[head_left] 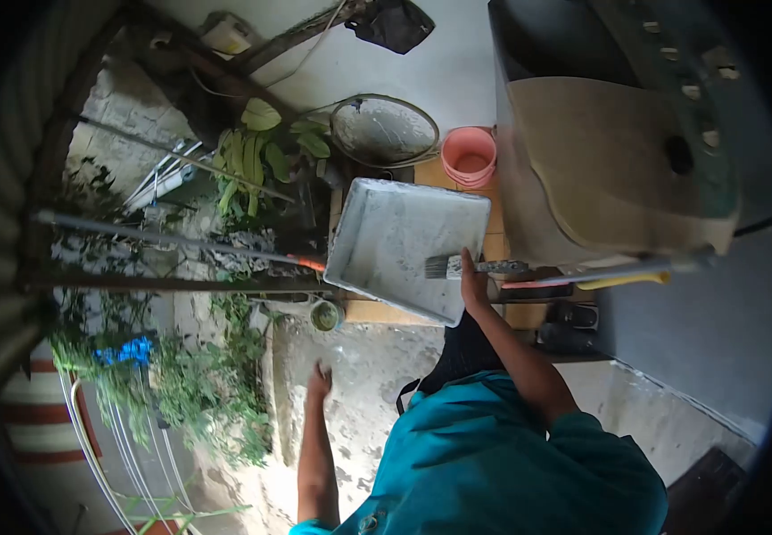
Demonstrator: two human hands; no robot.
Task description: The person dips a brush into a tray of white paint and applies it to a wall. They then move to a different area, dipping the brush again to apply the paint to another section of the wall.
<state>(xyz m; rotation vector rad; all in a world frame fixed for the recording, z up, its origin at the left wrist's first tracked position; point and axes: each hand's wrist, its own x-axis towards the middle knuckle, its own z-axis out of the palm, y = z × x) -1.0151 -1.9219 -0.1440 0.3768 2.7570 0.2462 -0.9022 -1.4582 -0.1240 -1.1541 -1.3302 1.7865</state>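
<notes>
A large white tray [404,236] with raised sides is tilted above the tiled surface. My right hand [473,283] grips its right edge, with a finger or thumb over the rim. The same hand holds a flat paintbrush [444,267], whose pale, stained bristles point left across the tray and whose dark, speckled handle extends right. My left hand [319,381] is lower left of the tray, held in the air over the concrete floor, fingers loosely apart and nothing visible in it. Nearest to it is a small green-stained can [325,315].
A pink bucket [470,157] and a round framed mesh [384,131] stand beyond the tray. Plants [198,383] and a long pole [172,235] lie left. Right are a large brown-topped object [609,160], a yellow handle [627,280] and dark shoes [570,325].
</notes>
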